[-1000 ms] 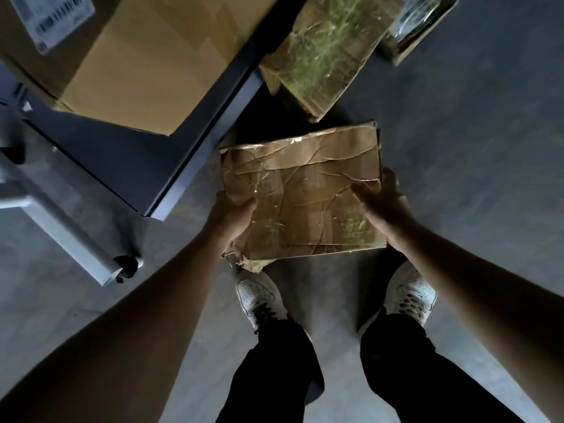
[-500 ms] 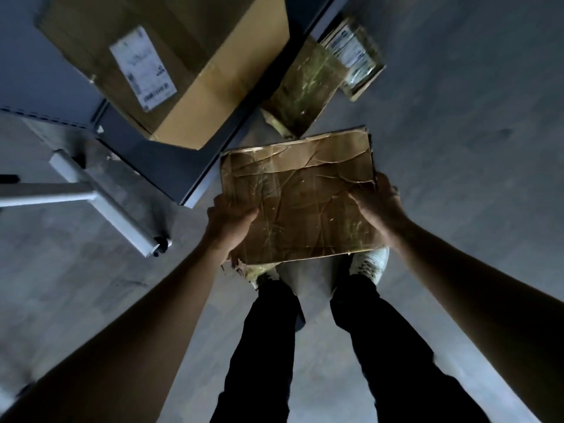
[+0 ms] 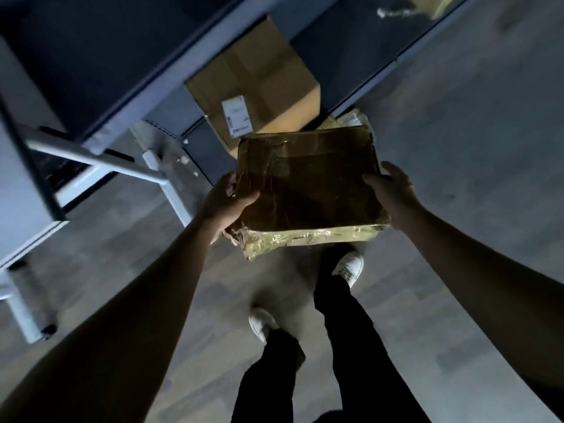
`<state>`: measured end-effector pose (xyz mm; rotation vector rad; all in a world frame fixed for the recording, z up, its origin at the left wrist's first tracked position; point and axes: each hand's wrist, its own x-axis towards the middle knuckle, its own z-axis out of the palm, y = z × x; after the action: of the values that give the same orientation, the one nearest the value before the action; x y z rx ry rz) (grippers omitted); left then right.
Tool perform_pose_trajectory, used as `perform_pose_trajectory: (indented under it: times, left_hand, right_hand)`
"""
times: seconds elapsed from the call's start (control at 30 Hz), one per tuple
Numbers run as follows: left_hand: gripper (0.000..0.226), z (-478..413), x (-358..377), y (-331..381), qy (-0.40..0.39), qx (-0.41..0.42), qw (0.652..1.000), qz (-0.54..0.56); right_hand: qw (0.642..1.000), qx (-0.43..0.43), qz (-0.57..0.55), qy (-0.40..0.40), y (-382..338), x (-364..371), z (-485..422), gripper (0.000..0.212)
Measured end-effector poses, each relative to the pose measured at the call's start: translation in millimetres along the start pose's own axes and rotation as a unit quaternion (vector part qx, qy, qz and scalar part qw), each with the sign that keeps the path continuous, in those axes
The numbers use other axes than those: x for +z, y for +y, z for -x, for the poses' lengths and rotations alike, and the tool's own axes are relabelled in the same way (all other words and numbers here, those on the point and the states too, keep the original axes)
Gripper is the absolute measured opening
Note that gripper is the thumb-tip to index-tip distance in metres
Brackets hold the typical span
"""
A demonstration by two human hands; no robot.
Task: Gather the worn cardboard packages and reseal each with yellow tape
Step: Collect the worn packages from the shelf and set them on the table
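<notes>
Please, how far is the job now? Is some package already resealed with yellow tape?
Done: one held package is up off the floor. In hand: the left hand and right hand grip its sides. Left: its near edge looks torn and crumpled, and no fresh sealing shows. What looks like a second package lies behind it by the labelled box, not gathered.

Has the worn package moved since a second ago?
Yes. The left hand and right hand have raised the package away from the floor; it now overlaps the near corner of the labelled box, which it lay clear of before.
</notes>
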<state>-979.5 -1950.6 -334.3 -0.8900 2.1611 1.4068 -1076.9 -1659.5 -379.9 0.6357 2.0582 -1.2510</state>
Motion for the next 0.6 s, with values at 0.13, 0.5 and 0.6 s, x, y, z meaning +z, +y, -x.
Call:
perform_pose_trajectory:
  times: [0.13, 0.5, 0.6]
  left_hand:
    - [0.038, 50, -50, 1, -0.012, 0.0, 0.999, 0.041]
    - [0.02, 196, -167, -30, 0.044, 0.057, 0.966, 0.248]
    - [0.045, 233, -202, -39, 0.039, 0.088, 0.955, 0.28]
  right_hand:
    - [0.999, -0.039, 0.02, 0.003, -39, 4, 47, 0.054]
    - [0.981, -0.176, 0.042, 0.067, -104, 64, 198, 0.057]
    - [0.971, -0.219, 0.055, 0.077, -126, 87, 246, 0.049]
